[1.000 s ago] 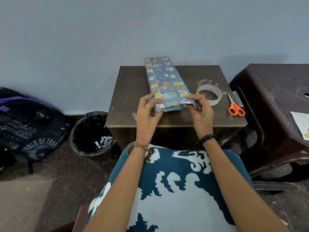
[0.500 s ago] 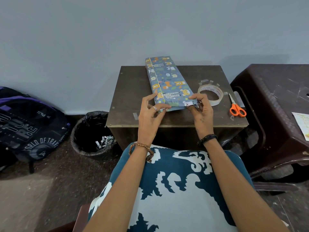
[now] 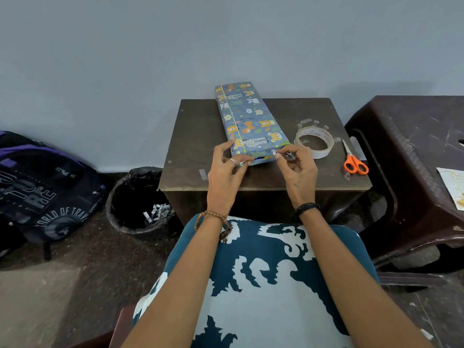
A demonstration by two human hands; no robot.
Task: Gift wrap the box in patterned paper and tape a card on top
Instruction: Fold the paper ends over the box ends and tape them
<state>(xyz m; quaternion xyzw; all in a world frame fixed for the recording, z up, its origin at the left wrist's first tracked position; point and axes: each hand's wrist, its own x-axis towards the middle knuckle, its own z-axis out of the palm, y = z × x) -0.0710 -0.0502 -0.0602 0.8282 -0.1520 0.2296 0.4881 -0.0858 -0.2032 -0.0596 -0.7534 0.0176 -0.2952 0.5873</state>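
A long box wrapped in blue animal-print paper (image 3: pixel 247 119) lies lengthwise on a small brown table (image 3: pixel 195 136), its far end against the wall. My left hand (image 3: pixel 226 169) pinches the paper fold at the near left corner. At the near right corner, my right hand (image 3: pixel 296 167) presses the folded end with thumb and fingers. A dark gap shows in the near end between my hands. A roll of clear tape (image 3: pixel 314 141) lies just right of the box. A pale card (image 3: pixel 453 187) rests on the stool at the right edge.
Orange-handled scissors (image 3: pixel 354 163) lie right of the tape, with several cut tape strips (image 3: pixel 307 121) stuck to the table. A dark plastic stool (image 3: pixel 411 146) stands right. A black waste bin (image 3: pixel 136 199) and a backpack (image 3: pixel 42 187) sit on the floor left.
The near end of the box has come down flat onto the table. Both hands have shifted along the near end, folding the paper flap in at the corners.
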